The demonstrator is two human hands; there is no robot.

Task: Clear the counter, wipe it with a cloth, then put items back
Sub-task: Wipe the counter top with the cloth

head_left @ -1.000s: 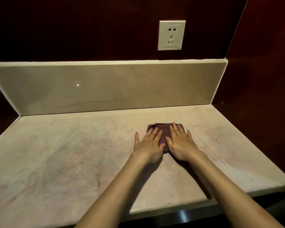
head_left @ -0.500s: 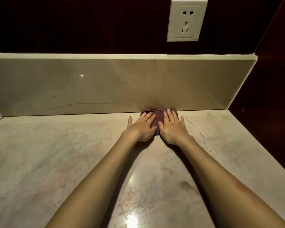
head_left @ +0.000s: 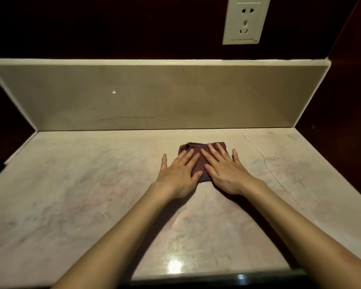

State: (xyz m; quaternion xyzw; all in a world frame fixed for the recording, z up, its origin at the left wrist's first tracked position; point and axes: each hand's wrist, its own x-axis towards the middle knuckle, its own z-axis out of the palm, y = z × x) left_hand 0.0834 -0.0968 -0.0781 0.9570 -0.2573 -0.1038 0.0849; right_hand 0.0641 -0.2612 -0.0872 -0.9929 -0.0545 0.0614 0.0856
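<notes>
A small folded maroon cloth (head_left: 199, 163) lies on the pale marble counter (head_left: 81, 195), right of the middle. My left hand (head_left: 178, 173) presses flat on the cloth's left part, fingers straight. My right hand (head_left: 223, 170) presses flat on its right part, fingers spread. The hands sit side by side and cover most of the cloth. Only its far edge and a strip between the hands show.
A marble backsplash (head_left: 154, 97) rises behind the counter, a short gap beyond the cloth. A white wall socket (head_left: 245, 20) sits above it on the dark wall. Dark panels close off the right side (head_left: 350, 101). The counter's front edge (head_left: 217, 278) runs near the bottom.
Both hands pushed the cloth away to the backsplash, then drew it back toward me; it now lies a little off the backsplash.
</notes>
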